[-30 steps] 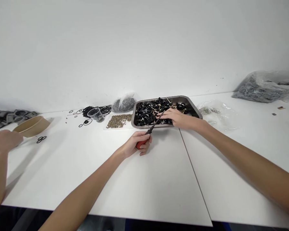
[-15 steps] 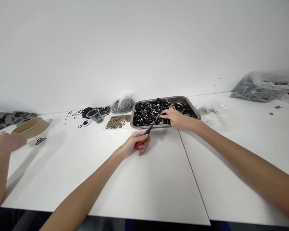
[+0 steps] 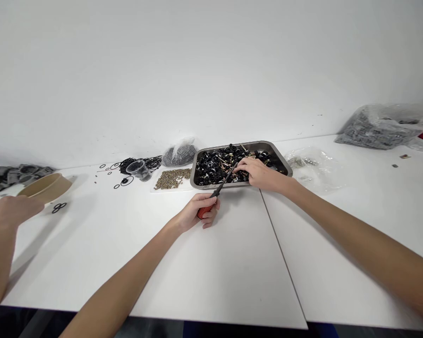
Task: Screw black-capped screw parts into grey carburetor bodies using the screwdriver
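My left hand (image 3: 200,211) is closed around the red handle of a screwdriver (image 3: 216,191) in front of the tray. Its dark shaft slants up and right over the front rim of a metal tray (image 3: 282,162), which is full of black rings, caps and brass-coloured screws (image 3: 215,164). My right hand (image 3: 257,171) reaches over the tray's right part, with thumb and fingers drawn together at the small parts by the screwdriver's tip. What those fingers pinch is too small to make out.
At left, another person's hand (image 3: 16,211) holds a tan ring-shaped piece (image 3: 52,187). Small brass parts (image 3: 172,178), a clear cup (image 3: 138,170) and black O-rings (image 3: 153,162) lie left of the tray. Plastic bags (image 3: 313,169) lie right. A seam (image 3: 282,253) crosses the white table.
The fingers of my right hand have drawn closer together over the parts in the tray. My left hand and the screwdriver have hardly moved.
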Available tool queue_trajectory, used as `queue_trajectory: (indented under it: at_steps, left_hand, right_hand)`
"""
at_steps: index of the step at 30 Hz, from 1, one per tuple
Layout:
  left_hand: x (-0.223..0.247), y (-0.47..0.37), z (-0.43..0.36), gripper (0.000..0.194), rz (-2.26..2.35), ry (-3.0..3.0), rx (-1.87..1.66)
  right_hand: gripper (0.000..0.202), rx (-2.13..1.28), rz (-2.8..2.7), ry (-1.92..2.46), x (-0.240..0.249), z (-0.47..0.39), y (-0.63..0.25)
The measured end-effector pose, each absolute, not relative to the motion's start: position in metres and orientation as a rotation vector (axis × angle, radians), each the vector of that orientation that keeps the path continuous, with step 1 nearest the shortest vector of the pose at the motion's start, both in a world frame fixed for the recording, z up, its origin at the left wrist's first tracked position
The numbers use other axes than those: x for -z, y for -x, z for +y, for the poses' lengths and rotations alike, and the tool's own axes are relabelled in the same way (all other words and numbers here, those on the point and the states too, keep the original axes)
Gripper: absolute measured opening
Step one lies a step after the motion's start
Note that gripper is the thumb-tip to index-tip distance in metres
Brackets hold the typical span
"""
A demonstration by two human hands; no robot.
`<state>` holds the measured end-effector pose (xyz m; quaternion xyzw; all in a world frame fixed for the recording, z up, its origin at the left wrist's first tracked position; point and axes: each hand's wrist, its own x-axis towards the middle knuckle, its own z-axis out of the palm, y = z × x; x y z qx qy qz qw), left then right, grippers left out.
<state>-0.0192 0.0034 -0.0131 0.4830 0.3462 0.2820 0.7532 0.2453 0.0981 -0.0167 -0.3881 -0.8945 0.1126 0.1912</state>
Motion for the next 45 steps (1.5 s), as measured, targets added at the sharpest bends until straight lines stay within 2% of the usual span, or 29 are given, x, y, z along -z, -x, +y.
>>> queue_trajectory:
  at_steps: [16,26,31,45]
  left_hand:
    - [0.014,0.019,0.003,0.024,0.744,-1.057,-0.619]
    - [0.015,0.019,0.004,0.024,0.743,-1.051,-0.631]
    - [0.015,0.019,0.004,0.024,0.750,-1.058,-0.625]
    - [-0.001,0.012,-0.003,0.022,0.862,-1.097,-0.621]
  right_hand:
    - [0.074,-0.301,-2.578,1.114,0.025,0.107,-0.247]
    - [0.065,-0.253,-2.481,1.076,0.015,0.101,-0.244]
    - [0.067,-0.239,-2.410,1.025,0.015,0.098,-0.245]
    - [0.068,-0.530,-2.102,0.959,0.007,0.093,-0.247]
